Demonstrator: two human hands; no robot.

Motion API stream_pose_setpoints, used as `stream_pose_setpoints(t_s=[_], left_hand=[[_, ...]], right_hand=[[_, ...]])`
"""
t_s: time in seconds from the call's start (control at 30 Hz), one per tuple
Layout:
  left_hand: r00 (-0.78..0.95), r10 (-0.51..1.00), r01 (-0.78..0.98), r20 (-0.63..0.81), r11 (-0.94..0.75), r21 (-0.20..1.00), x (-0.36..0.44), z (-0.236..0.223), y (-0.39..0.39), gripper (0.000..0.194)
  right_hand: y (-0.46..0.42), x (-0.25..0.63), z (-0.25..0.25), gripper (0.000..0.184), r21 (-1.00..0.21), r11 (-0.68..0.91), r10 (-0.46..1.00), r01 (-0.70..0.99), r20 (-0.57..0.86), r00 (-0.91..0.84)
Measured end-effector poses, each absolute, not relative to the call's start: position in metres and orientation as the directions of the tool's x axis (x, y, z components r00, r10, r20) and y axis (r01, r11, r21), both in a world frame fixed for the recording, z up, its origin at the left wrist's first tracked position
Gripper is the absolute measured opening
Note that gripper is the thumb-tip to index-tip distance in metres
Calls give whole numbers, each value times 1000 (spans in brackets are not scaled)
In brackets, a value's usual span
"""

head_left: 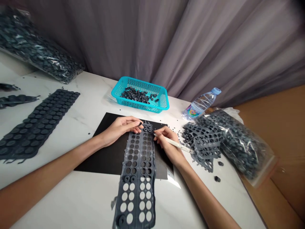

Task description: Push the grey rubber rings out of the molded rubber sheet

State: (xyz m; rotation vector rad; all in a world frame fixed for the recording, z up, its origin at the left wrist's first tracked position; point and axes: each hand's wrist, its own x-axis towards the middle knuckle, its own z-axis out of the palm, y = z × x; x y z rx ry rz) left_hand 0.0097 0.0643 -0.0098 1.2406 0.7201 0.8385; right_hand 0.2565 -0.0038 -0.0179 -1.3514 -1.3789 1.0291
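A long dark rubber sheet with rows of round holes lies before me, its far part over a black mat. Most holes are open; a few small rubber rings remain at the far end, with others midway and at the near left corner. My left hand is at the sheet's far left edge, pinching a small black rubber piece between thumb and fingertips. At the far right edge, my right hand is closed around a whitish pen-like tool, its tip by the sheet.
Behind the mat stands a turquoise basket holding small black pieces. A water bottle, punched sheet scraps and a filled plastic bag are at right. Another rubber sheet and a large filled bag lie left.
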Motion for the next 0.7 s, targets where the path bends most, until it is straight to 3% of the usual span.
stream_pose_setpoints(t_s=[0.2, 0.7], left_hand=[[650, 752, -140, -111, 262, 955, 10, -6, 56, 30], [637, 753, -208, -162, 371, 905, 10, -11, 59, 26]], right_hand=[[-6, 254, -14, 20, -964, 63, 998, 258, 65, 2], [-6, 255, -15, 25, -951, 75, 997, 301, 64, -45]])
